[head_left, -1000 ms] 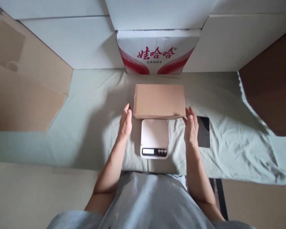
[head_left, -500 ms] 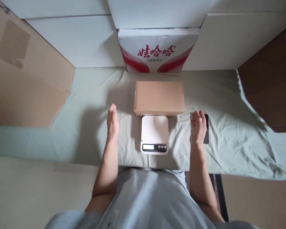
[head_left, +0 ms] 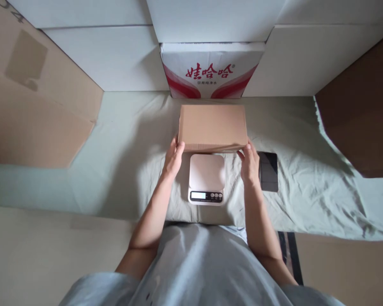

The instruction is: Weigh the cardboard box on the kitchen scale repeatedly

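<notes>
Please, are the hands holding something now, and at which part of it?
Both hands grip the brown cardboard box at its near bottom corners: left hand at the left corner, right hand at the right corner.

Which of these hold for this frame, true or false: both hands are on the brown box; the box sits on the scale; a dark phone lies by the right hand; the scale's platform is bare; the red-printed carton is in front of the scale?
1. Both the left hand and the right hand touch the brown box. True.
2. The box sits on the scale. False: it lies just behind the scale.
3. A dark phone lies beside the right hand. True.
4. The scale's platform is bare. True.
5. The red-printed carton is nearer the person than the scale. False: it stands behind the brown box.
</notes>
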The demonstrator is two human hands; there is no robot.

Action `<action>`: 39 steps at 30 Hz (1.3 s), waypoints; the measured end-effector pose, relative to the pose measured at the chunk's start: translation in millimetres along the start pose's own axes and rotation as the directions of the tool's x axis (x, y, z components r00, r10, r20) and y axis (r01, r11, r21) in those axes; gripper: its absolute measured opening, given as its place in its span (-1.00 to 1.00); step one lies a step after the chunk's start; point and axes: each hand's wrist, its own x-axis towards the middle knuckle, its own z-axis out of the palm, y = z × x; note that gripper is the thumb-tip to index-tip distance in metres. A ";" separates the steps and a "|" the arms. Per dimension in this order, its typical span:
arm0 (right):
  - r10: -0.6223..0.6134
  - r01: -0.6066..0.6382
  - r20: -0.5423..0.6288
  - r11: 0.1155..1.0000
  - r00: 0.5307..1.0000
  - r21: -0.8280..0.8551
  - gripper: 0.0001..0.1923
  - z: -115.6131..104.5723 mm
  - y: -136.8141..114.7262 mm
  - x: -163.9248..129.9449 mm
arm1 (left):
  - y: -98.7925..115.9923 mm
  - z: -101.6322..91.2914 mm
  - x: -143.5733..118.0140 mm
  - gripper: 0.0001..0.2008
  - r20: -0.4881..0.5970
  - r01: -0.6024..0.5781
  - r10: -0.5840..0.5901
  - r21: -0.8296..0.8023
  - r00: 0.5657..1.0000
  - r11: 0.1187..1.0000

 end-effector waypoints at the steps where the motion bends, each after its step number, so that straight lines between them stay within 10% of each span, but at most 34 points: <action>1: -0.034 0.034 -0.003 0.999 0.999 -0.009 -0.45 -1.3 -8.1 -1.9 | 9.2 -1.1 -2.8 -0.44 0.005 -0.031 0.031 0.010 1.000 0.999; 8: -0.196 0.191 -0.027 0.974 0.980 -0.125 -0.53 -26.1 -53.7 -46.7 | 62.5 -20.2 -55.0 -0.45 0.020 -0.081 0.080 0.067 0.997 0.994; 19: 0.030 -0.020 0.040 0.974 0.999 -0.226 -0.54 -41.5 -39.2 -111.9 | 27.3 -37.6 -117.1 -0.48 -0.010 0.124 -0.124 0.090 0.992 0.988; 39: -0.010 0.000 -0.061 0.988 0.998 -0.156 -0.47 -58.6 -29.1 -115.3 | 24.6 -52.3 -120.8 -0.35 -0.112 0.126 -0.109 0.153 0.988 0.980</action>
